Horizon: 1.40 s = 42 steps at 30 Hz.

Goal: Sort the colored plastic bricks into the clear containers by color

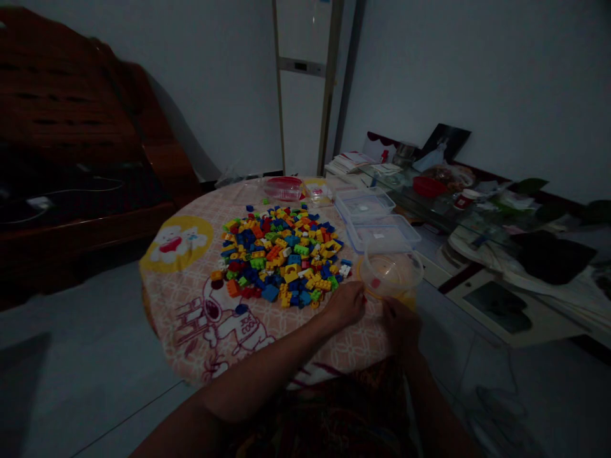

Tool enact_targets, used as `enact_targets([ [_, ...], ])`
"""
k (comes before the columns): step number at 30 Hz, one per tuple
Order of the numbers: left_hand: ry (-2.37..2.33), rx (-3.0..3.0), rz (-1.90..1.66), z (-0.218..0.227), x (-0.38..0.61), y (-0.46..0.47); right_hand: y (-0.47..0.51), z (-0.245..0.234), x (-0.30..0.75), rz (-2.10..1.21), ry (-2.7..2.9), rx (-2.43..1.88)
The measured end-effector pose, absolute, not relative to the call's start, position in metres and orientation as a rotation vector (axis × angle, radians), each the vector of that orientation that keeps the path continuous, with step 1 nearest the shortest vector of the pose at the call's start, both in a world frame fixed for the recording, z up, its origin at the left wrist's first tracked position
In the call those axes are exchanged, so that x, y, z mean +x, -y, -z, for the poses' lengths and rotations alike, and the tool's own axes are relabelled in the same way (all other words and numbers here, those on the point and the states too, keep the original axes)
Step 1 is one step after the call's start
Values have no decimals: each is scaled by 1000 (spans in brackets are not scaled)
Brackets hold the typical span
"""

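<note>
A heap of small building bricks (pixel 281 254) in red, yellow, blue and green lies in the middle of a round table (pixel 191 318) with a cartoon-printed cloth. My left hand (pixel 344 305) rests on the cloth at the heap's near right edge, fingers curled; what they hold is hidden. My right hand (pixel 400 321) is closed just right of it, below a round clear plastic container (pixel 390 272) with an orange rim. The two hands nearly touch.
Two clear lidded boxes (pixel 379 230) and a red-lidded round tub (pixel 283 187) stand at the table's far side. A cluttered glass shelf (pixel 458 203) runs along the right wall. A dark wooden sofa (pixel 71 159) fills the left. Grey floor surrounds the table.
</note>
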<state>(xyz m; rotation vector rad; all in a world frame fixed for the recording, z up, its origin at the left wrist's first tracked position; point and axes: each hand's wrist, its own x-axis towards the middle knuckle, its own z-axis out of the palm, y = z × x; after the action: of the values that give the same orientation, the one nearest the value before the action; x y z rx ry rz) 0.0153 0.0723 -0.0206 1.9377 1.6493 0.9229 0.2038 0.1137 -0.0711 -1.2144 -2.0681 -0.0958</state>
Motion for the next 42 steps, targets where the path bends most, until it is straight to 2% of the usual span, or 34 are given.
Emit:
enact_targets([
  [8, -1581, 1934, -1158, 20, 4, -62, -108, 66, 202, 78, 2053, -1142],
  [18, -2298, 1713, -1661, -3, -112, -28, -100, 52, 192, -47, 2266, -1111],
  [25, -2545, 1574, -1699, 22, -141, -11, -101, 51, 189, -62, 2211, -1183],
  [35, -2509, 1582, -1709, 28, -138, -13, -105, 54, 198, -43, 2169, -1134],
  [42, -2513, 1545, -1717, 28, -138, -12, -93, 34, 184, -53, 2209, -1191],
])
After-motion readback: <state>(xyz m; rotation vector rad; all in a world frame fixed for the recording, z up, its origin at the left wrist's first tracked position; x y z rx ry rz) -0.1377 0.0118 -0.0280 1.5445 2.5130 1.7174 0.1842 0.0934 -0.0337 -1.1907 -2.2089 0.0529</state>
